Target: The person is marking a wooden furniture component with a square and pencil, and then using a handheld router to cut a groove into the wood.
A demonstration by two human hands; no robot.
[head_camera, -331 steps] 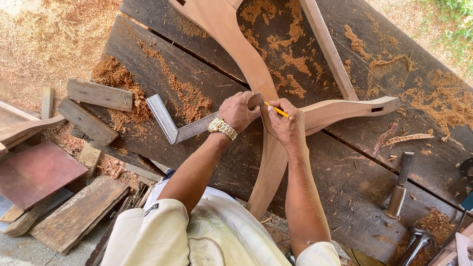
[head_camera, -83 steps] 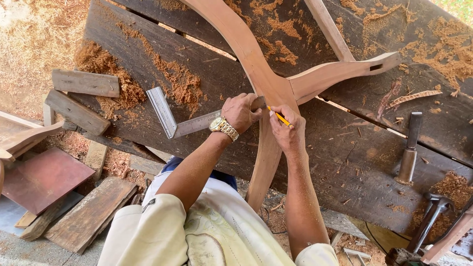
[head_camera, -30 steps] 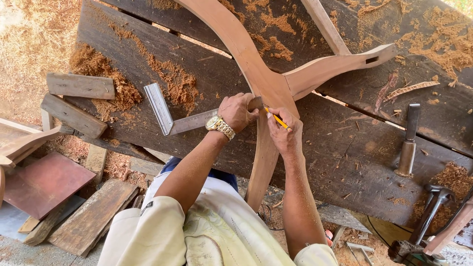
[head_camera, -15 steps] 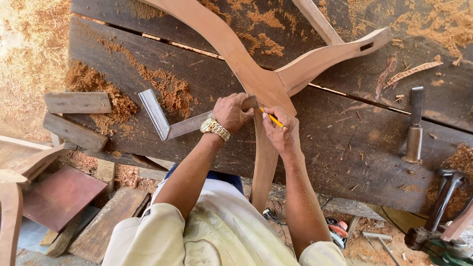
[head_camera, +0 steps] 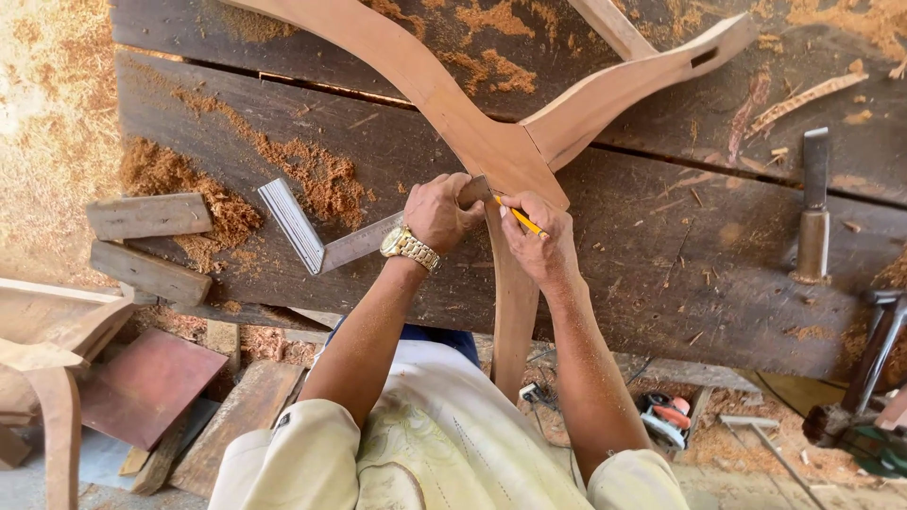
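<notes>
- Left hand (head_camera: 441, 210), frame centre: I see it pressed flat on the try square (head_camera: 326, 238).
- Right hand (head_camera: 539, 241) pinches a yellow pencil (head_camera: 522, 220) against the curved wooden frame (head_camera: 491, 156).

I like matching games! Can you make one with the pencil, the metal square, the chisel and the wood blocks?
1 yellow pencil
2 metal square
3 chisel
4 wood blocks

A under the left hand
B lying alone, far right of the bench
C in the right hand
D at the bench's left edge, by sawdust

Pairs: 1-C, 2-A, 3-B, 4-D
</notes>
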